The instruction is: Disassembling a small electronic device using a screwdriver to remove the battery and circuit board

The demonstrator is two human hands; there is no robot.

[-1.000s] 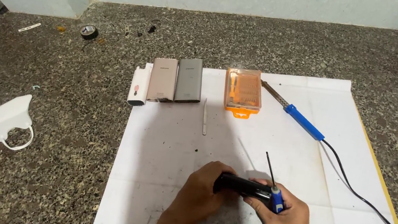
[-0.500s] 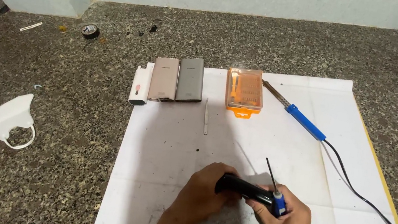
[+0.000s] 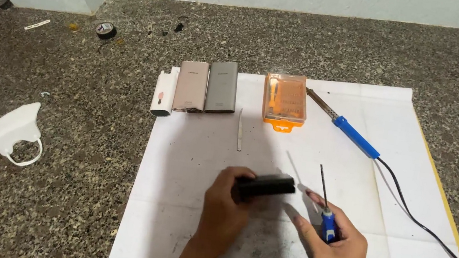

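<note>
The left hand (image 3: 226,204) grips a black rectangular plastic block (image 3: 265,186) just above the white paper sheet (image 3: 191,159); the right hand (image 3: 337,247) clasps a blue-handled screwdriver (image 3: 325,211) beside it — tip not touching, block seemingly unopened.

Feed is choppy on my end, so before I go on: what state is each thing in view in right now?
Left hand: gripping the black device.
Black device: lifted edge-on above the white sheet.
Right hand: gripping the screwdriver.
Screwdriver: tip pointing away, touching nothing.
Soldering iron: lying flat, cord attached.
Orange bit case: lid closed.
Tweezers: lying flat, unheld.
Face mask: lying off the sheet.
</note>
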